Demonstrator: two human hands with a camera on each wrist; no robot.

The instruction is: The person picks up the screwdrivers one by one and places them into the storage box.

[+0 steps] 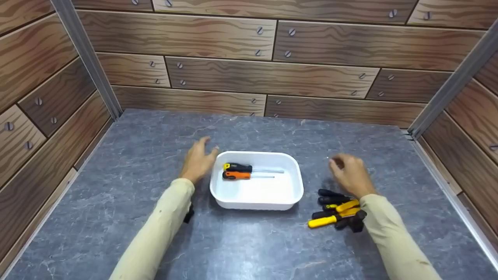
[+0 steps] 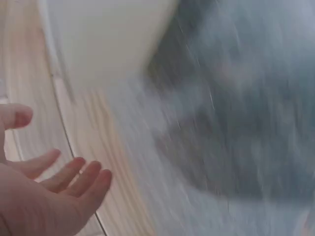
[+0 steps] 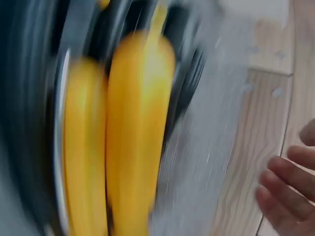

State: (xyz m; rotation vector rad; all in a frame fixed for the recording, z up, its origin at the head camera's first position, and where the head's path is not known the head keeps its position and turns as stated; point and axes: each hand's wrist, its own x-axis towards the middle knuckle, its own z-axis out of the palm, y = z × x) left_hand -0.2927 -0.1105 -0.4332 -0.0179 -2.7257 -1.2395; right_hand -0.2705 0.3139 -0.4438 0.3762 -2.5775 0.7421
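White tray (image 1: 256, 203) between both hands (image 1: 197, 161) (image 1: 352, 175)

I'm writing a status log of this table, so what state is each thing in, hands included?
White tray: upright, uncovered, holding two screwdrivers
Black-and-yellow screwdriver: lying in the tray
Orange-and-black screwdriver: lying in the tray, alongside the other
Tool pile: loose and overlapping, outside the tray
Left hand: open, holding nothing
Right hand: fingers loosely bent, holding nothing

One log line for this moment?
left hand: empty, beside white tray | right hand: empty, near screwdriver pile | tray contents: two screwdrivers
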